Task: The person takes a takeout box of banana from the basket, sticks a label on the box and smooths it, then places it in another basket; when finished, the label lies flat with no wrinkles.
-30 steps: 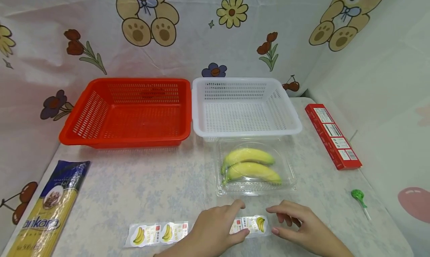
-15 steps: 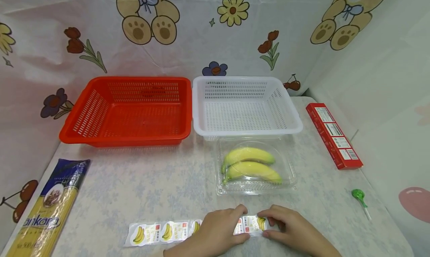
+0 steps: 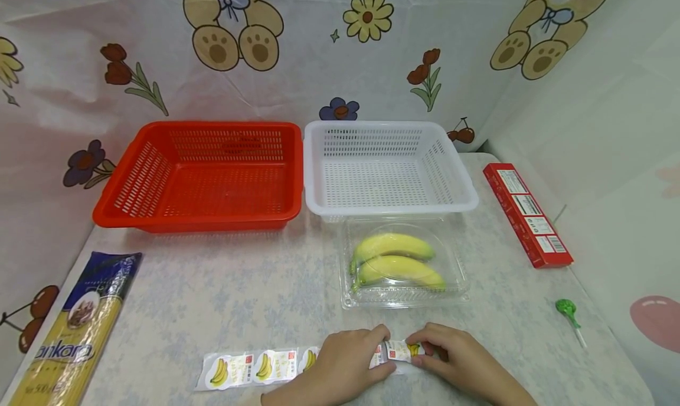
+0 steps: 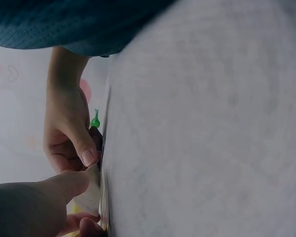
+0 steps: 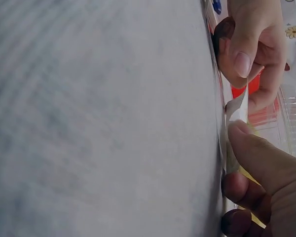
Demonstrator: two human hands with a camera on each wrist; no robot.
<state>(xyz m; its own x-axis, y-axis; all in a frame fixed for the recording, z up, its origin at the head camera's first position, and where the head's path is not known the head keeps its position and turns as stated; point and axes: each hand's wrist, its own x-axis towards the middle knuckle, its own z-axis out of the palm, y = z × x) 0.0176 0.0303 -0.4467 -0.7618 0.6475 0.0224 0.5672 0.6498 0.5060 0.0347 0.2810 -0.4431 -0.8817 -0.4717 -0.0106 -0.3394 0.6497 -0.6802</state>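
A strip of banana stickers (image 3: pixel 228 370) lies along the front of the table, on a pale backing. My left hand (image 3: pixel 342 362) covers its middle, with thumb and index finger set at its two long edges. At the strip's right end my right hand (image 3: pixel 454 359) pinches a banana sticker (image 3: pixel 399 350) between thumb and fingers. In the right wrist view, this sticker (image 5: pixel 237 106) bends up off the backing between both hands. The left wrist view shows the right thumb (image 4: pixel 88 157) at its edge. Behind the hands, two bananas (image 3: pixel 395 268) sit in a clear plastic clamshell box (image 3: pixel 454 291).
A red basket (image 3: pixel 212 222) and a white basket (image 3: pixel 393 209) stand side by side at the back. A spaghetti packet (image 3: pixel 79 329) lies at the left. On the right are a long red box (image 3: pixel 526 214) and a green lollipop (image 3: pixel 566 307).
My right hand has moved left onto the strip's end and taken hold of the last sticker, which now lifts off its backing. My left hand has shifted slightly right along the strip.
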